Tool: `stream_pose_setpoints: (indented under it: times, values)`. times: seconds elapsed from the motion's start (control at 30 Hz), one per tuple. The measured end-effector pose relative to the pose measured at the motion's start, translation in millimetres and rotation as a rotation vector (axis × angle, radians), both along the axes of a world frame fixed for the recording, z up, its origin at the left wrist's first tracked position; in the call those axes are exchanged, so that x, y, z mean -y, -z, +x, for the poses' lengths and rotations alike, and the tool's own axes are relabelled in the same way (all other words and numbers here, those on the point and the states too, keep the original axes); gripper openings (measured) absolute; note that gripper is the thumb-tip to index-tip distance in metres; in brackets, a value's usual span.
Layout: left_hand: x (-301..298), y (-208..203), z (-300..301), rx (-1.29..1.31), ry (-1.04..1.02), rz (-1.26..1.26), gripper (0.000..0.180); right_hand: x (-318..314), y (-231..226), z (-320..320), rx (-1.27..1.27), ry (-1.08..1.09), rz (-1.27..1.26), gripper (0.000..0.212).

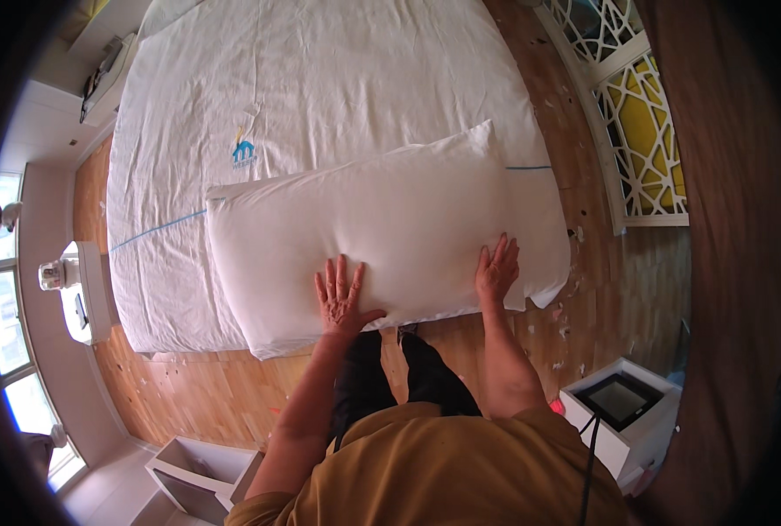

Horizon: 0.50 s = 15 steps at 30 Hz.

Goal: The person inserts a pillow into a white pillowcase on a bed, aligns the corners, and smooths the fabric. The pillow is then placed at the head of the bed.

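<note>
A long white pillow (390,210) lies slantwise across the near end of a bed that is spread with a white cover (338,88). My left hand (341,300) rests flat on the pillow's near side, fingers spread and pointing away from me. Further right, my right hand (497,270) touches the pillow near its right part, with its fingers stretched out. Neither hand grips anything. Creases run in the pillow's fabric around the left fingertips. The cover has a thin blue stripe and a small blue printed mark beyond the pillow.
A white bedside unit (87,294) with a clear jar stands left of the bed. White cabinets stand at lower left (202,473) and lower right (623,421). A white lattice screen (640,131) rises at the right. Pale scraps lie on the wooden floor (583,333).
</note>
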State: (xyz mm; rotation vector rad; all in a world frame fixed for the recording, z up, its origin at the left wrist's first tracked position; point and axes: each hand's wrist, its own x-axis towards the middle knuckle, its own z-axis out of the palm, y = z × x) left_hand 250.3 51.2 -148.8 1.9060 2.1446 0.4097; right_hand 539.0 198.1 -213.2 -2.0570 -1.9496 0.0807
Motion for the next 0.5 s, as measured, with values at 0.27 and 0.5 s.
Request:
stream_pose_setpoints:
  times: [0.27,0.5]
  values:
    - [-12,-18,-7,-0.018,0.049,-0.049,0.109,-9,33,41,-0.145,0.072,-0.009,0.05]
    - [-76,-14,-38,-0.042,0.013,-0.052,0.09,-4,13,38,-0.127,0.072,-0.048,0.049]
